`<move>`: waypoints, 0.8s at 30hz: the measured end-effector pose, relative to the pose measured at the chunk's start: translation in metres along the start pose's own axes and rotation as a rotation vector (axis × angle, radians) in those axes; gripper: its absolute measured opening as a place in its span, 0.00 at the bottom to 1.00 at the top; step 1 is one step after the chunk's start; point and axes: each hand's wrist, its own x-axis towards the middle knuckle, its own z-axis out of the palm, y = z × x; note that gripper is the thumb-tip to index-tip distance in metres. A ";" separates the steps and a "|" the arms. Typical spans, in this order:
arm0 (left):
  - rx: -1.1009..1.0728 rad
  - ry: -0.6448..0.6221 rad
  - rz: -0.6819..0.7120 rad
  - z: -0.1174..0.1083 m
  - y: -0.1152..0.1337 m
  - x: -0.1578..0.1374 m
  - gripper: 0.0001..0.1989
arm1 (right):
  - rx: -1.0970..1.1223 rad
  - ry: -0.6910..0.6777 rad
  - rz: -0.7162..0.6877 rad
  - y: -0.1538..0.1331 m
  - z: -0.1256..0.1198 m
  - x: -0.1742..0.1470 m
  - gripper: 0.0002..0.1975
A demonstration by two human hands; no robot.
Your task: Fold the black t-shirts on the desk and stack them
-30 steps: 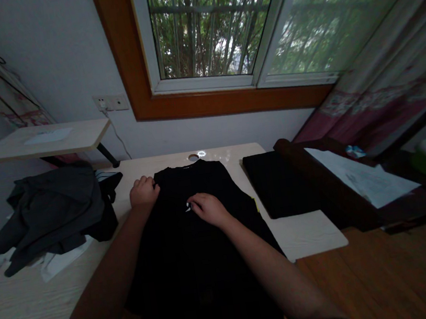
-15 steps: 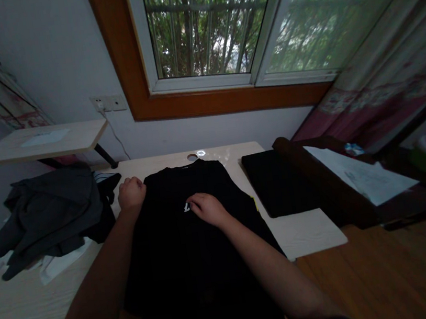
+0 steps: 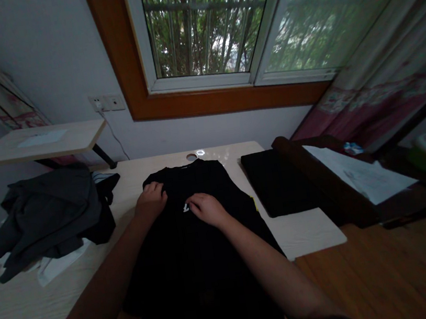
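Observation:
A black T-shirt (image 3: 197, 246) lies spread on the pale wooden desk, its neckline toward the window and a small white print (image 3: 185, 207) on its chest. My left hand (image 3: 151, 199) rests on the shirt's upper left part, palm down with the fingers laid on the cloth. Beside the white print, my right hand (image 3: 207, 209) lies on the chest of the shirt, its fingers slightly bent and touching the fabric. Both hands look open; the undersides of the fingers are hidden. The shirt's lower part blends into darkness near my body.
On the left of the desk (image 3: 23, 307) is a heap of dark grey clothing (image 3: 52, 203) below a raised shelf (image 3: 36, 142). Folded black cloth (image 3: 275, 182) lies at the right, near a dark brown piece of furniture bearing a paper sheet (image 3: 357, 173).
My left hand has moved right, from the shirt's left edge onto its upper left part, and its fingers have loosened from a closed shape. The right hand stays in place.

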 end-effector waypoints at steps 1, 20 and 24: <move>0.005 0.017 -0.023 0.003 -0.001 -0.002 0.20 | -0.005 -0.002 0.001 0.000 0.000 0.000 0.11; 0.080 0.033 -0.052 -0.006 0.000 0.005 0.24 | -0.028 -0.016 0.004 -0.001 -0.001 0.000 0.11; -0.023 -0.044 -0.044 0.012 0.013 0.013 0.26 | -0.027 -0.007 -0.009 -0.001 -0.001 0.000 0.11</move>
